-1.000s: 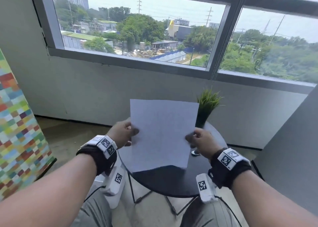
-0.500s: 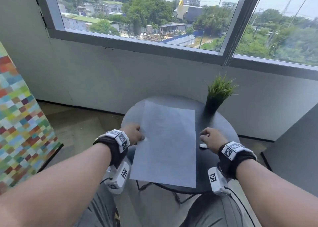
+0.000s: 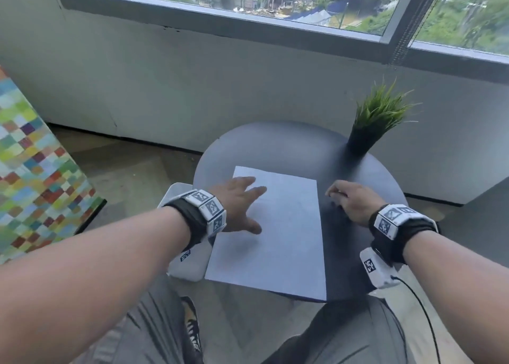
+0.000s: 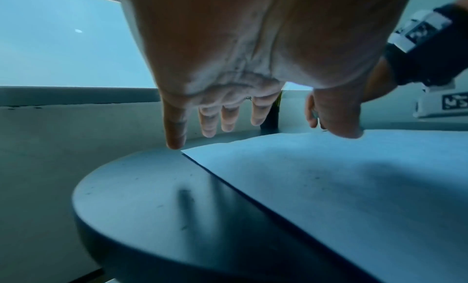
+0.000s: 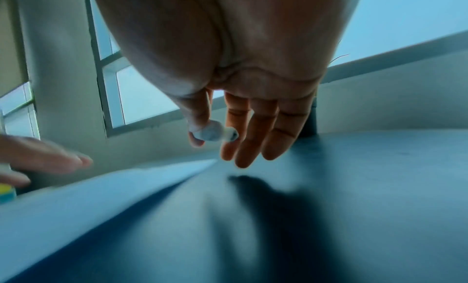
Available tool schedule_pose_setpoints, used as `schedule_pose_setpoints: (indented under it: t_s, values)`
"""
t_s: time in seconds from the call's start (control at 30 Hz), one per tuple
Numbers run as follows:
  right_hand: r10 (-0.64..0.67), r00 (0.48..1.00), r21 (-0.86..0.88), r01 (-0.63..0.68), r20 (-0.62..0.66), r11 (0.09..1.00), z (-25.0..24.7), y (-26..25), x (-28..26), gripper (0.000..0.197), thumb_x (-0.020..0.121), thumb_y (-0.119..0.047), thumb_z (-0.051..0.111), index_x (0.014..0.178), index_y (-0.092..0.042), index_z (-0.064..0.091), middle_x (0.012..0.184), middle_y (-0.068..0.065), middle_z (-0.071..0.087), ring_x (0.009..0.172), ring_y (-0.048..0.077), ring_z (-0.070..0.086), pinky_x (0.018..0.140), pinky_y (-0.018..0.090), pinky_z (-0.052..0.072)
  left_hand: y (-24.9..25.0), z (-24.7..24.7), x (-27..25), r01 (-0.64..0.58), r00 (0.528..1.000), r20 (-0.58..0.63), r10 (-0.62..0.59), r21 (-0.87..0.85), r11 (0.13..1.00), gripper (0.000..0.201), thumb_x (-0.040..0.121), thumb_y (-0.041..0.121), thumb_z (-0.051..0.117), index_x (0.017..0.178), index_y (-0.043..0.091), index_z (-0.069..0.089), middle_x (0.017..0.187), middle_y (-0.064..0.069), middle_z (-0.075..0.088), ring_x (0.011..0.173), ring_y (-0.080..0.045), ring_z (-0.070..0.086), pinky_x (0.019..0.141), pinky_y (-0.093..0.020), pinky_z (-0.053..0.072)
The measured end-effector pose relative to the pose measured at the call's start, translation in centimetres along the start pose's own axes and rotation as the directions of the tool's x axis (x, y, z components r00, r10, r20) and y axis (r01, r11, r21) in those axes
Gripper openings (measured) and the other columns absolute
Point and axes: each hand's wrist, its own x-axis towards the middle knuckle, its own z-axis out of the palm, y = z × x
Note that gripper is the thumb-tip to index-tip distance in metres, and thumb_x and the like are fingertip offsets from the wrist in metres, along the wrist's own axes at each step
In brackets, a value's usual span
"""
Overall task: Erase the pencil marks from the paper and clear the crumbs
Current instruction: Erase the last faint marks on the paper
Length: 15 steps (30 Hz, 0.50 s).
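Note:
A white sheet of paper [image 3: 275, 239] lies flat on the round dark table [image 3: 275, 143], its near edge hanging past the rim. My left hand [image 3: 248, 198] is spread over the sheet's upper left with straight fingers, and the thumb touches the paper [image 4: 354, 187]. My right hand [image 3: 338, 198] hovers over the bare table just right of the sheet. In the right wrist view its thumb and forefinger pinch a small white eraser [image 5: 212, 134] with a dark tip. Small dark specks [image 4: 186, 193] lie on the table left of the paper. Pencil marks are too faint to make out.
A potted grass plant [image 3: 377, 121] stands at the table's far right edge. A colourful checked panel [image 3: 33, 170] leans at the left. A wall and window run close behind the table. My knees sit under its near rim.
The paper, held up in both hands a second ago, now lies on the table. My left hand has flattened onto it. My right hand let go and took the eraser from the table.

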Motion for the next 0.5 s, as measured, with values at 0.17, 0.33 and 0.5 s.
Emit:
schedule_pose_setpoints:
  t_s: [0.17, 0.33, 0.5]
  values:
    - [-0.179, 0.977, 0.174, 0.157, 0.117, 0.972, 1.4, -6.9, 0.4, 0.009, 0.093, -0.028, 0.059, 0.097, -0.023, 0.065, 0.078, -0.003, 0.07, 0.061, 0.014, 0.063, 0.048, 0.008, 0.041, 1.4, 0.6, 2.0, -0.011, 0.997, 0.083, 0.006, 0.058, 0.998, 0.12, 0.063, 0.087, 0.056, 0.155, 0.034, -0.002, 0.163, 0.003, -0.011, 0.15, -0.02, -0.01, 0.119, -0.053, 0.01]
    - [-0.138, 0.982, -0.055, 0.146, 0.125, 0.988, 3.4, -8.3, 2.4, 0.011, 0.09, -0.028, 0.059, 0.096, -0.018, 0.058, 0.087, -0.001, 0.072, 0.078, 0.019, 0.065, 0.073, 0.028, 0.051, 2.0, 0.8, 2.3, -0.035, 0.988, 0.152, 0.013, 0.141, 0.989, 0.127, 0.056, 0.087, 0.062, 0.154, 0.036, -0.002, 0.163, -0.004, -0.01, 0.149, -0.028, -0.006, 0.117, -0.057, 0.011]
    - [-0.284, 0.925, -0.147, 0.327, 0.251, 0.934, 4.3, -8.0, 0.7, 0.009, 0.09, -0.028, 0.057, 0.096, -0.021, 0.059, 0.082, -0.01, 0.057, 0.085, 0.021, 0.056, 0.072, 0.027, 0.039, 2.5, 0.0, 2.6, -0.051, 0.978, 0.21, 0.006, 0.211, 0.976, 0.128, 0.053, 0.084, 0.067, 0.152, 0.044, -0.005, 0.162, -0.01, -0.009, 0.148, -0.035, -0.002, 0.116, -0.059, 0.015]
